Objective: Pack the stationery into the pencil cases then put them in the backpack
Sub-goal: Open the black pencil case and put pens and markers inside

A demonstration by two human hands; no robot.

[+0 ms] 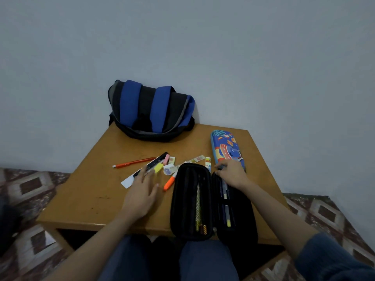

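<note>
A black pencil case (190,199) lies open on the wooden table (97,191), with pens in both halves. My right hand (231,175) rests at the top of its right half, fingers curled on a dark pen. My left hand (142,191) reaches flat toward the loose stationery, fingertips touching a black ruler (154,163) and a white ruler (129,181). An orange marker (169,183), a red pen (134,163), a yellow eraser (158,168) and several small erasers lie nearby. A blue patterned pencil case (225,147) lies shut at the right. The blue and black backpack (150,112) sits at the table's far edge.
The table stands against a plain wall, with patterned carpet (30,187) on both sides. My knees (168,260) are under the near edge. Bare tabletop shows at the left and near left.
</note>
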